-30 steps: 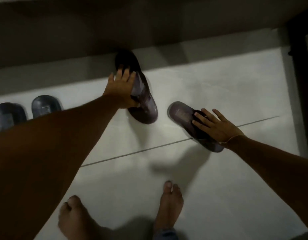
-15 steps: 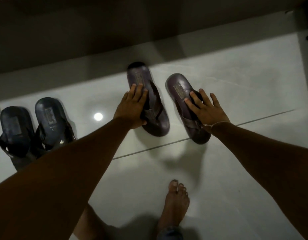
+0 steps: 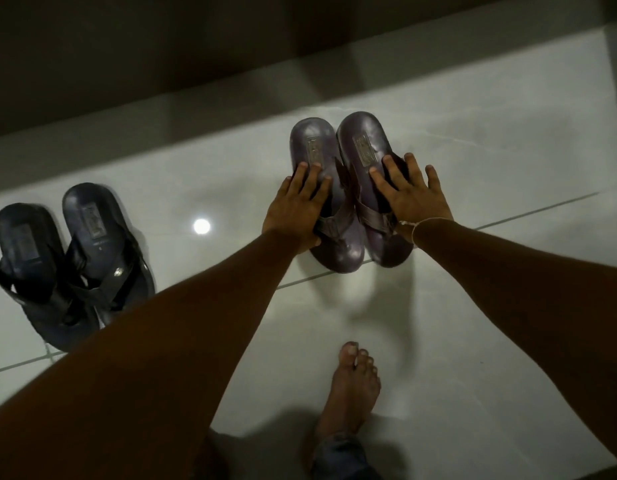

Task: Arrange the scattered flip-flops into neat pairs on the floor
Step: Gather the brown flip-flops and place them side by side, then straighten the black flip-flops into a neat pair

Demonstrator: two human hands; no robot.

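Two purplish-brown flip-flops lie side by side and touching on the white tiled floor, toes pointing away from me. My left hand (image 3: 293,213) presses flat on the left brown flip-flop (image 3: 312,140) near its strap, thumb at its edge. Fingers spread, my right hand (image 3: 411,195) presses on the right brown flip-flop (image 3: 360,133). A black pair sits at the far left, its left flip-flop (image 3: 23,244) next to its right one (image 3: 92,223), close together and roughly parallel.
A dark wall base (image 3: 231,46) runs along the far side just behind the flip-flops. My bare foot (image 3: 352,382) stands on the tiles below the brown pair. A lamp's reflection (image 3: 201,226) shines between the two pairs.
Both hands have slid the brown flip-flops together: a second ago they lay apart and angled, now they touch and lie parallel. The camera view has shifted, bringing the black pair into full view.
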